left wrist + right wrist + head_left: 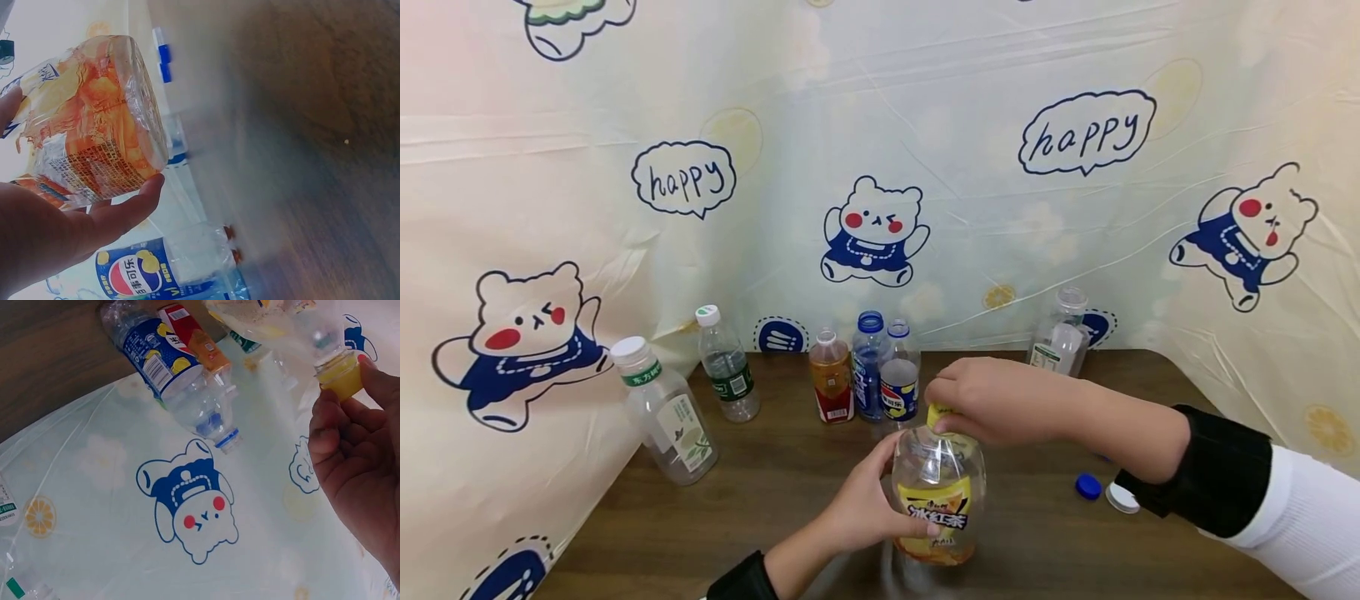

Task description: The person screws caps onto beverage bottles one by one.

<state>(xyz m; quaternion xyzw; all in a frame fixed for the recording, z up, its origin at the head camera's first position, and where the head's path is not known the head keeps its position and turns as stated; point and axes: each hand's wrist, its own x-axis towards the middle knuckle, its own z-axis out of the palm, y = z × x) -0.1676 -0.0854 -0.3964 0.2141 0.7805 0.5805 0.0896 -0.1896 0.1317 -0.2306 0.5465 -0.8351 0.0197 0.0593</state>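
My left hand [865, 508] grips a clear plastic iced tea bottle [936, 510] with a yellow label, fingers round one side and thumb across the front. In the left wrist view the bottle's base [150, 106] hangs above the tabletop. At the bottle's neck, my right hand [1000, 402] pinches a yellow cap [342, 376] between thumb and fingers. The cap sits at the mouth in the right wrist view; how tightly it is screwed I cannot tell.
Along the back of the wooden table [775, 517] stand an orange-brown bottle [831, 379], a blue bottle [867, 375], a Pepsi bottle [900, 379] and a clear bottle [1060, 342]. Two white-capped bottles [662, 425] stand left. Loose blue [1087, 487] and white caps [1122, 497] lie right.
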